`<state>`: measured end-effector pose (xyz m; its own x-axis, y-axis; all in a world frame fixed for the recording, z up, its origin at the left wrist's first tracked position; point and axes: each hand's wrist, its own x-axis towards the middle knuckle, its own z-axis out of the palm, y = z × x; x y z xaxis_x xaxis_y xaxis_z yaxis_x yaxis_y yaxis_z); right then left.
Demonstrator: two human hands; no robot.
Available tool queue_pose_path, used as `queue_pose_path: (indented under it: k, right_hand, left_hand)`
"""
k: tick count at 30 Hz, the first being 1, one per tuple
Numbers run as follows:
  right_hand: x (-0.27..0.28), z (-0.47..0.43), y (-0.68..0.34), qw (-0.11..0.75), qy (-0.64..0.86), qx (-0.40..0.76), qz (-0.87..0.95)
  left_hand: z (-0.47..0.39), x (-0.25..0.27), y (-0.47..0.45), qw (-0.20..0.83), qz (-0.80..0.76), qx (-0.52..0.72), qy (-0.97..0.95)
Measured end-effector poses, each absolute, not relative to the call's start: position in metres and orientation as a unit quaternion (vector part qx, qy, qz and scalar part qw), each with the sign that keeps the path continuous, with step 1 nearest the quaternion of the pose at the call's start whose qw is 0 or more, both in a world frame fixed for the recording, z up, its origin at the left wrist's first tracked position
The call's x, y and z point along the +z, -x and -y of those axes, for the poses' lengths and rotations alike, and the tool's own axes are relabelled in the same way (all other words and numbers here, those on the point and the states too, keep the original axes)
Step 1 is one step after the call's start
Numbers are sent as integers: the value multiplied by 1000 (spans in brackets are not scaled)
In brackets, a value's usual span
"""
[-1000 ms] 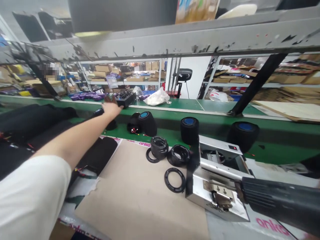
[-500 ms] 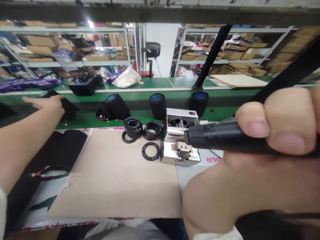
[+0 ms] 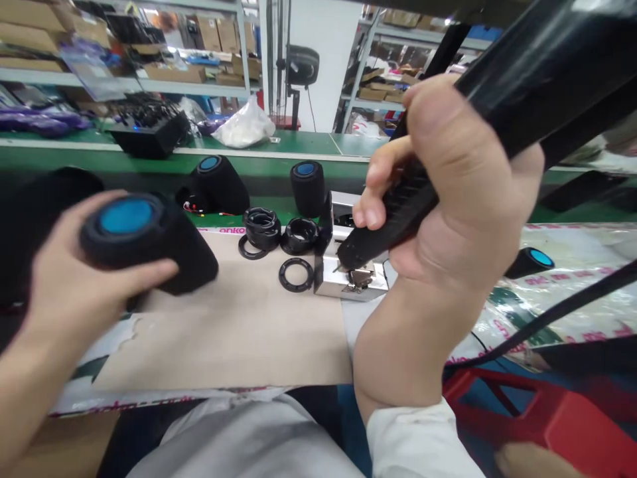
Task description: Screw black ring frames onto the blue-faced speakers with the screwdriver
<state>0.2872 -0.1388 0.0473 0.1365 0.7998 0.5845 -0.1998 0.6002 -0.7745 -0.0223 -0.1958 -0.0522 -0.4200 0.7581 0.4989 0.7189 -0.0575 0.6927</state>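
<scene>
Your left hand (image 3: 84,265) is curled around a black, matte cylinder with a round blue end (image 3: 172,249), tilted above the left part of a flat beige sheet (image 3: 249,338). Your right hand (image 3: 462,179) is wrapped round a ridged black hand tool (image 3: 381,226), its thin tip pointing down by a silver metal box-shaped device (image 3: 328,282); whether they touch, you cannot tell from here. A firm grip on the cylinder's sides, with your thumb off the blue face, should serve you best; a relaxed right wrist should help you steady the tip and clear the flat black plastic ring (image 3: 282,277) between your hands.

Beyond your left hand, a black box (image 3: 149,141) bears tangled dark cables (image 3: 144,111). Ahead, between your hands, sits a crumpled whitish plastic bag (image 3: 246,125), contents unclear.
</scene>
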Motion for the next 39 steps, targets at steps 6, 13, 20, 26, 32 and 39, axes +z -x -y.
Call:
queue_pose_path:
  k: [6, 13, 20, 26, 32, 39]
  right_hand:
    - [8, 150, -291, 491, 415, 433, 632]
    - [-84, 173, -273, 160, 600, 349, 702]
    - [-96, 191, -268, 127, 614, 387, 676]
    - [-92, 187, -279, 117, 631, 369, 673]
    - [-114, 183, -274, 100, 635, 275, 715]
    - [-113, 181, -274, 115, 611, 287, 729]
  left_hand:
    - [240, -120, -32, 145, -635, 504, -567]
    - [241, -141, -26, 275, -517, 529, -614]
    - [243, -122, -14, 320, -553, 458, -618]
    - [224, -109, 18, 325, -490, 387, -710]
    - [234, -117, -8, 277, -499, 484, -663]
    - [268, -123, -29, 349, -474, 462, -663]
